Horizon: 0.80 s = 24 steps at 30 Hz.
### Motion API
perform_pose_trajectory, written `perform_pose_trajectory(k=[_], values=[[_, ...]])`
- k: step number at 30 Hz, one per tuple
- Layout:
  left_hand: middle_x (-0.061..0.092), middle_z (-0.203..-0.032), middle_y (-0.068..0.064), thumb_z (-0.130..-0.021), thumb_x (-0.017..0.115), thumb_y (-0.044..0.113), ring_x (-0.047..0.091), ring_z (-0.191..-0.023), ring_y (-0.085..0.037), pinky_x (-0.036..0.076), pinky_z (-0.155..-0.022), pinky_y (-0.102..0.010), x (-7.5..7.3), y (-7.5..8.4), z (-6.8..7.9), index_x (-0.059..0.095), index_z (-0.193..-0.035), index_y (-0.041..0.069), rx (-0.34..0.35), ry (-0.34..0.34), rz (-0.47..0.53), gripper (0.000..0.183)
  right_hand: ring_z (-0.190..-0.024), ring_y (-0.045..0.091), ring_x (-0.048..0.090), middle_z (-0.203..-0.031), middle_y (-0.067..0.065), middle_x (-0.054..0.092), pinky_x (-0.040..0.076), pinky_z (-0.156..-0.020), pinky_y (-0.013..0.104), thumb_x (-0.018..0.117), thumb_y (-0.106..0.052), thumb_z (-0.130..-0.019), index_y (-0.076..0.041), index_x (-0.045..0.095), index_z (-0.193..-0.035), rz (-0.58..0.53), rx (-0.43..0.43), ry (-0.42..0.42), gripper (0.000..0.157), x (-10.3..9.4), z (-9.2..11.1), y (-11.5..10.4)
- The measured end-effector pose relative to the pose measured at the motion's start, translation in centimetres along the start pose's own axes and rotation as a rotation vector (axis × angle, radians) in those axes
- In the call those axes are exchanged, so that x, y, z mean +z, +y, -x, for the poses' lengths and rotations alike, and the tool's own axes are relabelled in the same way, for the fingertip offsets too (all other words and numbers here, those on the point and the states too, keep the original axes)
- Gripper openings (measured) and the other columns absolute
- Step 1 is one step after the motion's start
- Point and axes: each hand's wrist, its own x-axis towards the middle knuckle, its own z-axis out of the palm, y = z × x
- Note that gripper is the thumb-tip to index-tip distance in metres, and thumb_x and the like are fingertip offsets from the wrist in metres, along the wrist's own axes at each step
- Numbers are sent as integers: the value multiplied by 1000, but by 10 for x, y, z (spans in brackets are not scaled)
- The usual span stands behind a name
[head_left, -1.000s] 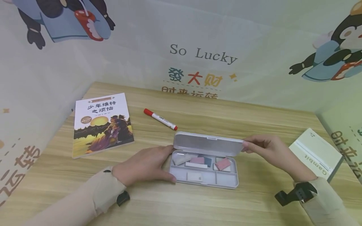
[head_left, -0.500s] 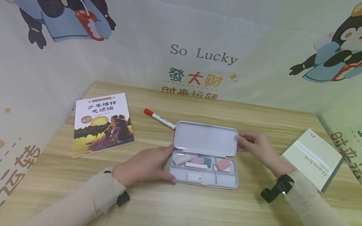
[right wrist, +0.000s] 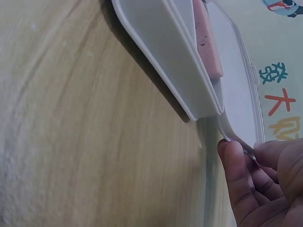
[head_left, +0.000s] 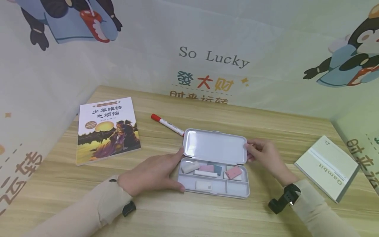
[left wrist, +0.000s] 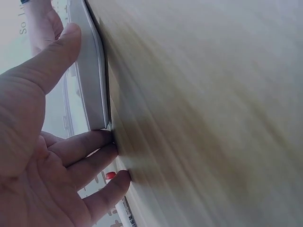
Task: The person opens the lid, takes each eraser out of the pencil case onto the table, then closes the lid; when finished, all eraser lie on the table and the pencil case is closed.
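In the head view a white pencil case lies with its lid raised and leaning back. Its compartments hold several erasers, including a pink eraser at the right and a white eraser in front. My left hand holds the case's left end, thumb by the front corner and fingers by the rear one. With thumb and fingers, my right hand pinches the lid's right edge; the right wrist view shows the fingertips at its rim.
Behind the case, a red-capped marker lies with its near end against the lid. An illustrated book is at the left of the wooden table. A pale "Gambit" box lies at the right.
The lid has swung back from partly raised to wide open, its inside now facing up. My right hand has moved left and back with it. My left hand has stayed nearly still.
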Motion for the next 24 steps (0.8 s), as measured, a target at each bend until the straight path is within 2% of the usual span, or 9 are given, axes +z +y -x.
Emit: perform_pose_trajectory(k=[6, 10, 18, 21, 24], values=[[44, -165, -12, -82, 85, 54, 51, -148, -30, 46, -122, -48, -2, 1, 2, 22, -167, 5, -10, -27, 0, 116, -63, 0, 65, -89, 29, 75, 62, -60, 20, 61, -1, -103, 21, 64, -123, 6, -36, 18, 29, 3, 1, 0], [46, -165, -13, -82, 86, 53, 50, -149, -30, 46, -123, -48, -4, 0, 5, 28, -166, 6, -25, -30, -8, 112, -64, 0, 65, -89, 26, 75, 62, -60, 19, 60, -2, -104, 20, 63, -123, 15, -52, 9, 29, 5, -1, 0], [45, -165, -15, -84, 84, 53, 49, -150, -32, 44, -124, -49, -8, -2, 8, 29, -164, 3, 2, -27, -10, 109, -68, -1, 66, -90, 27, 75, 63, -64, 20, 62, -1, -103, 18, 65, -123, 15, -70, -5, 28, 3, 3, -3], [43, -166, -15, -84, 83, 54, 48, -151, -33, 43, -124, -50, -8, -3, 9, 29, -164, 3, -3, -36, -9, 110, -73, -1, 68, -95, 27, 76, 64, -67, 20, 63, -4, -103, 16, 67, -121, 38, -77, -15, 27, 1, 8, -4], [43, -166, -15, -84, 84, 55, 48, -150, -33, 43, -124, -50, -7, -3, 9, 29, -165, 3, -12, -40, -4, 111, -76, 1, 70, -96, 23, 78, 63, -69, 20, 63, -9, -104, 12, 72, -115, 113, -85, -7, 24, -1, 16, -8]])
